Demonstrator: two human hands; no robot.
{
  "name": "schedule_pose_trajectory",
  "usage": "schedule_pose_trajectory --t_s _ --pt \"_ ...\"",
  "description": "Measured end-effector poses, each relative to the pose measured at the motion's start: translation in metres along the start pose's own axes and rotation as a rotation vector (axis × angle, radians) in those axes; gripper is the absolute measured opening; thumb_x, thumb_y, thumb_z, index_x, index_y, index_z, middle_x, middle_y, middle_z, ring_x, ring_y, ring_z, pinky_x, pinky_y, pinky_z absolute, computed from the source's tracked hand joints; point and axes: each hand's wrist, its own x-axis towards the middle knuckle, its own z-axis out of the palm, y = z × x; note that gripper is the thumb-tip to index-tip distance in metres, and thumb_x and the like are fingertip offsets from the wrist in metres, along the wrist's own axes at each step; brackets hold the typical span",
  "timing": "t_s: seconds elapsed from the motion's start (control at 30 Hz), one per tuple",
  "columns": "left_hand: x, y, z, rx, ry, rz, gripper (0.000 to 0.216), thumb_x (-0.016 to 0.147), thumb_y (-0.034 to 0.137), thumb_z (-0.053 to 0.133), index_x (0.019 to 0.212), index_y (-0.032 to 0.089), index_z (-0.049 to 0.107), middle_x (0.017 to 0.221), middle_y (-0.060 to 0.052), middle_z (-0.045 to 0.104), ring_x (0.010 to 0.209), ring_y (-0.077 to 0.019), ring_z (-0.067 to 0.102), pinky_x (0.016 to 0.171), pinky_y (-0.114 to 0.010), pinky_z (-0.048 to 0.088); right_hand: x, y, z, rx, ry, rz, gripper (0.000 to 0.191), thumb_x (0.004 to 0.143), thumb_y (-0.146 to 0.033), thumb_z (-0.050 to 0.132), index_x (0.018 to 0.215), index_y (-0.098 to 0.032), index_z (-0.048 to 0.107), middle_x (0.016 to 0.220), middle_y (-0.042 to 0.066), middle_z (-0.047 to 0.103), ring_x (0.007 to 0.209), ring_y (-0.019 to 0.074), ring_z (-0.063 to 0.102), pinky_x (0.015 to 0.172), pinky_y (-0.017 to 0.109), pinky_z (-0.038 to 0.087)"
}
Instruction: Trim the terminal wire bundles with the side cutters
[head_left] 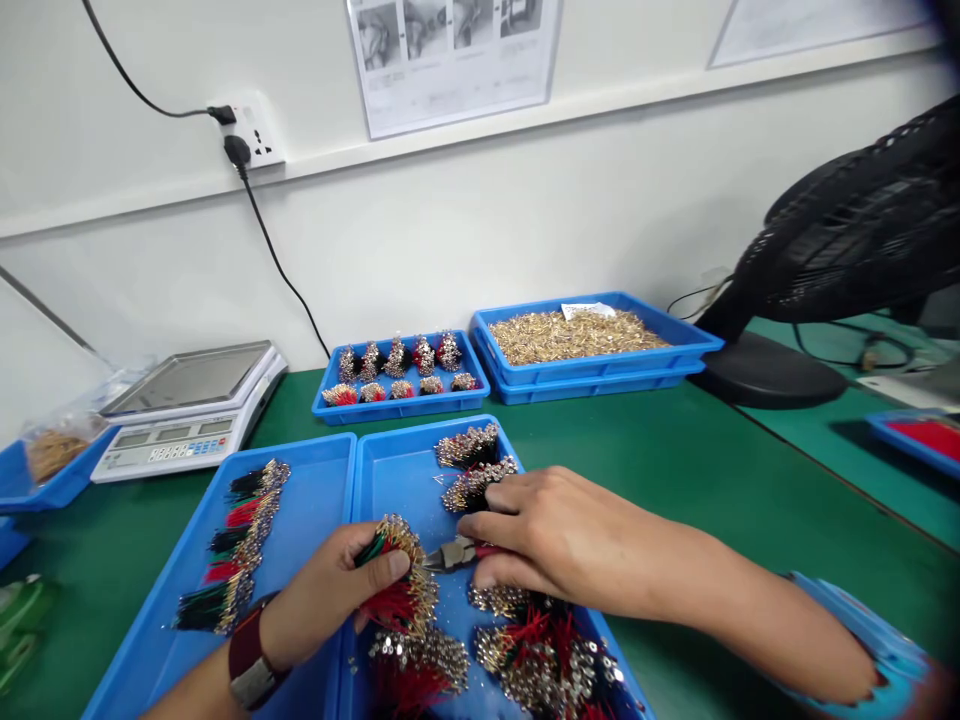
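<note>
Wires (394,590) in L hand (319,590), pliers (450,554) in R hand (555,535)

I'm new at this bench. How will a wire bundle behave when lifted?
The wire bundle will probably flop, since its red wires droop below the left hand. Its packed metal terminals look apt to snag on each other, and it likely feels fairly light for its size.

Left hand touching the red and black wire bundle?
Touching: the head view shows the left hand clasping the wire bundle, thumb pressed against the wires.
</note>
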Motion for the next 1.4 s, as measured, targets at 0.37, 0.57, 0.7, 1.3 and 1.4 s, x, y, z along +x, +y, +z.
schedule_pose_trajectory --t_s 0.37,0.57,0.7,1.3,1.4 --pt "-0.004 0.007 -0.002 -0.021 -0.108 0.005 0.050 0.079 0.062 0.078 0.096 0.015 0.071 0.071 0.001 0.061 0.049 -0.0074 0.042 0.044 -0.019 0.036 0.002 0.002 0.004 -0.024 -0.026 -0.006 0.040 0.106 -0.053 0.046 0.108 -0.019 0.067 0.085 0.004 0.064 0.078 0.0198 0.055 0.065 0.035 0.035" --pt "-0.001 0.003 -0.004 0.006 -0.145 0.013 0.052 0.080 0.064 0.076 0.093 0.013 0.070 0.069 0.001 0.059 0.050 -0.0074 0.041 0.044 -0.018 0.034 0.002 0.007 0.008 -0.001 -0.015 -0.039 0.045 0.107 -0.056 0.040 0.109 -0.019 0.066 0.084 0.003 0.061 0.075 0.0183 0.052 0.065 0.033 0.033" --pt "-0.001 0.003 -0.001 0.020 -0.122 0.004 0.056 0.083 0.068 0.071 0.087 0.012 0.068 0.064 0.002 0.055 0.048 -0.0070 0.040 0.042 -0.018 0.034 0.001 0.007 0.006 -0.040 -0.020 -0.053 0.045 0.107 -0.056 0.039 0.102 -0.020 0.064 0.080 0.002 0.060 0.071 0.0174 0.049 0.061 0.033 0.029" --pt "-0.010 0.010 0.004 -0.153 0.017 -0.025 0.061 0.072 0.065 0.084 0.101 0.013 0.071 0.067 0.002 0.062 0.045 -0.0054 0.042 0.040 -0.017 0.031 -0.001 0.005 0.005 -0.123 0.101 0.013 0.046 0.107 -0.057 0.039 0.112 -0.020 0.066 0.087 0.005 0.065 0.077 0.0203 0.056 0.066 0.036 0.036" --pt "-0.010 0.008 0.003 -0.162 0.014 -0.007 0.058 0.070 0.063 0.086 0.097 0.014 0.073 0.073 -0.001 0.065 0.053 -0.0087 0.050 0.048 -0.019 0.039 0.000 0.003 0.004 -0.119 0.076 0.013 0.044 0.107 -0.056 0.041 0.106 -0.019 0.066 0.087 0.005 0.065 0.077 0.0200 0.056 0.066 0.035 0.036"
